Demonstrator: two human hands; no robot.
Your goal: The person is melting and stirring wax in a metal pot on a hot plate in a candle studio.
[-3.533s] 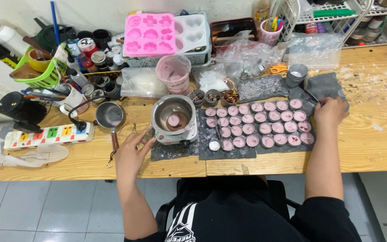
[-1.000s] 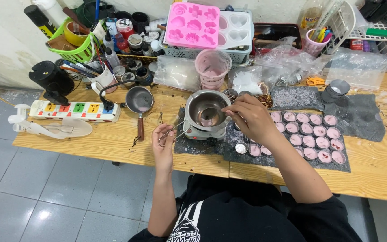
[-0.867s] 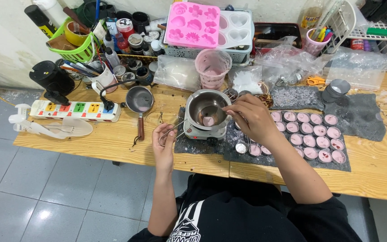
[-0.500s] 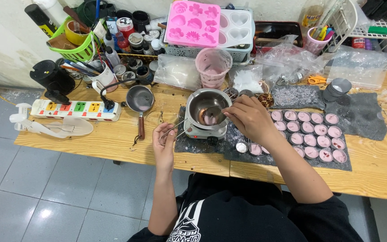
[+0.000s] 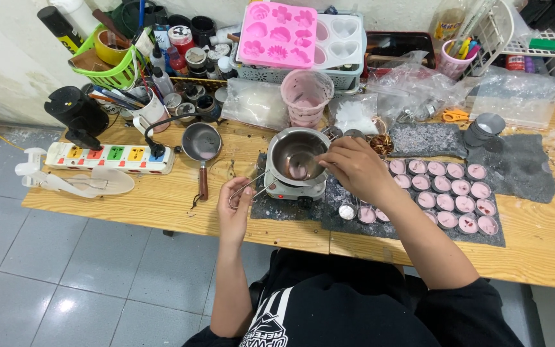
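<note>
A steel melting pot with a little pink wax in it sits on a small white electric heater at the middle of the wooden table. My left hand grips the pot's wire handle at the table's front edge. My right hand is shut on a metal spoon whose bowl dips into the pot. Right of the pot, several small round tins of pink wax lie in rows on a dark mat.
A small saucepan and a coloured power strip lie to the left. Behind the pot stand a pink-stained plastic cup, a pink silicone mould and a green basket with jars. A grey cup stands at the right.
My right hand came from the far right of the tins to the pot and now holds the spoon in it. My left hand took the pot's handle and stays there.
</note>
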